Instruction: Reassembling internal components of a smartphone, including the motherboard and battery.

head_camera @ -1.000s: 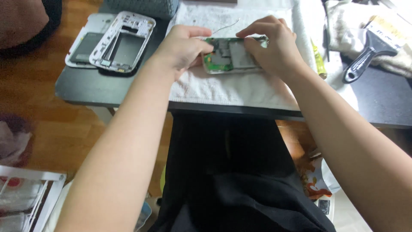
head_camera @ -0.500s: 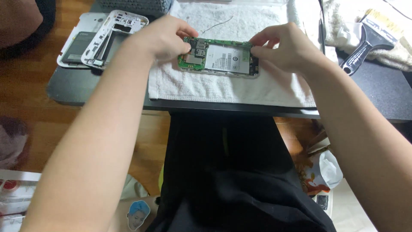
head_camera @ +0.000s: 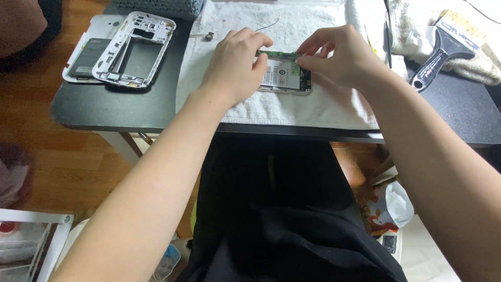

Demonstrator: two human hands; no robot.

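Observation:
An opened phone body (head_camera: 282, 73) with a green circuit board and a white label lies on a white towel (head_camera: 313, 104) spread over the dark table (head_camera: 130, 109). My left hand (head_camera: 235, 65) rests on its left end, fingers curled over the board's top edge. My right hand (head_camera: 339, 55) pinches the board's upper right corner with thumb and fingertips. Both hands hide the phone's ends.
A white phone mid-frame (head_camera: 133, 49) sits on a back cover with a battery (head_camera: 86, 55) at the table's left. A thin wire (head_camera: 269, 23) and a small part (head_camera: 209, 35) lie on the towel. A black-handled brush (head_camera: 438, 49) rests at right on another towel.
The view has shifted, so the phone sits further right and higher in frame. My hands stay on the phone's two ends, the right hand now pinching the board's upper corner.

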